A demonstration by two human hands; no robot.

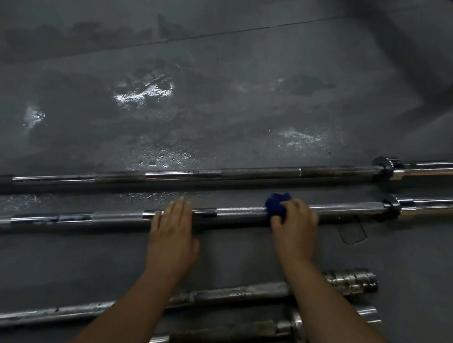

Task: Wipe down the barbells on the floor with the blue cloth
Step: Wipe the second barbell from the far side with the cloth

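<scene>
Dark grey floor (225,66), wet shiny patches. Left hand (173,231) lies flat, fingers straight, on second barbell (239,213). Right hand (295,222) grips bunched blue cloth (277,204) on its knurled chrome shaft. Risks: the round bar may roll on the slick floor, and the soft cloth may snag on the knurling.

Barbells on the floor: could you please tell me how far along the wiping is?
In hand: the right hand presses the crumpled blue cloth onto the second long chrome barbell while the left hand steadies it flat. The far long chrome barbell gleams, perhaps already wiped; I cannot be sure. The two dull, spotted steel bars nearest look untouched.
</scene>
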